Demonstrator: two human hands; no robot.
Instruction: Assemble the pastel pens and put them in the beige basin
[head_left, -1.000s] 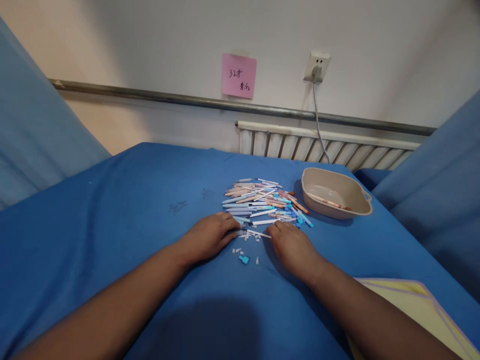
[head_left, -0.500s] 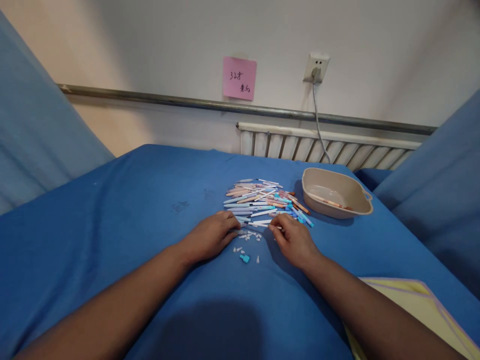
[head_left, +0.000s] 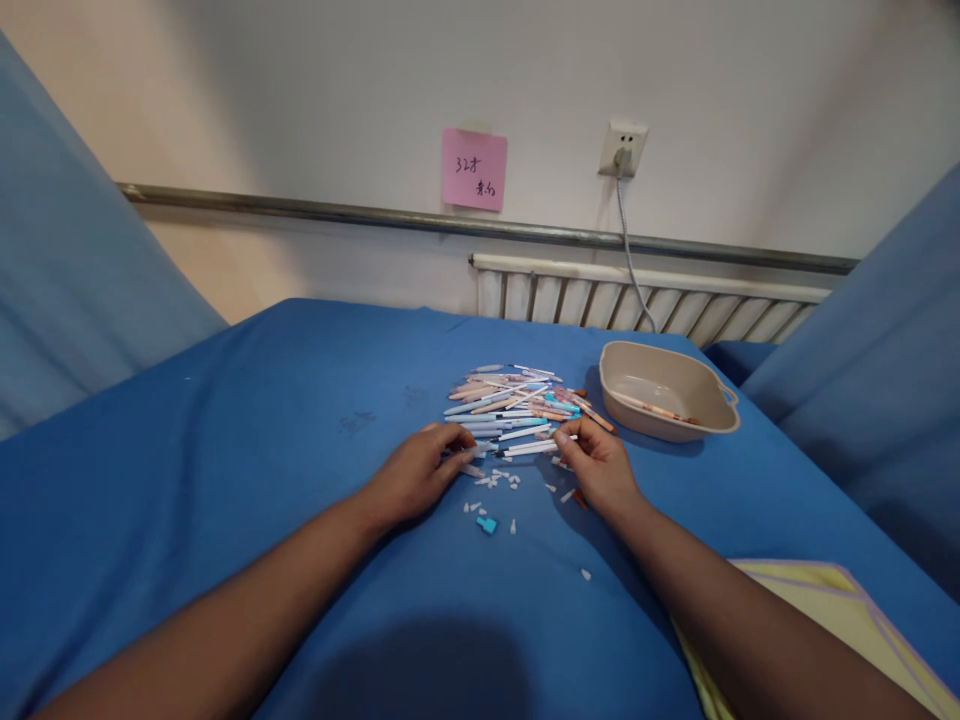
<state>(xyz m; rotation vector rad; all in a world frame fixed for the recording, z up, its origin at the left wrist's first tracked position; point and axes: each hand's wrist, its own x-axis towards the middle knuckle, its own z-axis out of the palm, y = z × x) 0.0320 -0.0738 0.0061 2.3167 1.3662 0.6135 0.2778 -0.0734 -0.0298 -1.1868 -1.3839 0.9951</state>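
Observation:
A heap of pens and pen parts (head_left: 491, 405) in white, peach, pale blue and orange lies on the blue cloth. At its near left edge my left hand (head_left: 424, 470) is closed, thumb and fingers pinching a pale pen barrel (head_left: 481, 450). My right hand (head_left: 596, 465) is closed at the right side of the heap, its fingertips on the ends of white pen refills (head_left: 529, 449) with dark tips pointing left. Between the hands lie several small white cone-shaped pen tips (head_left: 495, 479) and a turquoise plastic piece (head_left: 487, 525). Fingers partly hide what each hand grips.
A beige plastic basin (head_left: 667, 385) with an orange-and-white pen (head_left: 656, 409) inside stands right of the heap. Yellow fabric (head_left: 810, 600) lies under my right forearm. Behind are a radiator (head_left: 555, 295), a metal rail (head_left: 337, 208) and a plugged socket (head_left: 623, 148); curtains hang at both sides.
My right hand has moved slightly right and up, drawing apart from my left hand with the white refills. More small white tips now show near my right hand. The view has tilted up slightly.

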